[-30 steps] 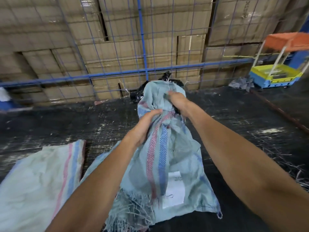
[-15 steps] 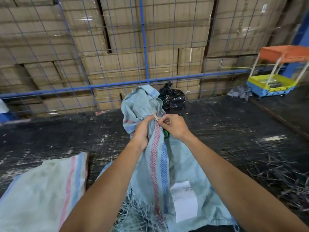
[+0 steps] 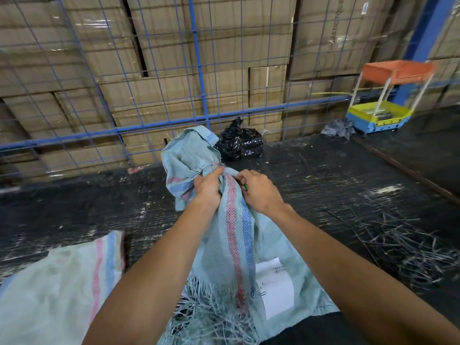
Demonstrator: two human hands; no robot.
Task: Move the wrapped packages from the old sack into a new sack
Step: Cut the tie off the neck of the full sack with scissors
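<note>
A pale blue woven sack (image 3: 231, 247) with a red and a blue stripe and a white label lies on the dark floor in front of me, its near end frayed. Its far neck is bunched and tied. My left hand (image 3: 209, 186) grips the bunched neck from the left. My right hand (image 3: 256, 190) is at the neck from the right, fingers curled round a small green-tipped object. A second, paler striped sack (image 3: 62, 282) lies flat at the lower left. A black wrapped package (image 3: 239, 143) sits on the floor just behind the tied neck.
A blue wire-mesh fence (image 3: 199, 70) with stacked cardboard boxes behind it closes off the far side. A small cart (image 3: 383, 115) with yellow and orange trays stands at the far right, beside a grey rag. Loose cut fibres (image 3: 408, 247) litter the floor on the right.
My right hand came back from the sack's far end to the tied neck, opposite my left hand. The sack's loose top now flops to the left, uncovering the black package behind.
</note>
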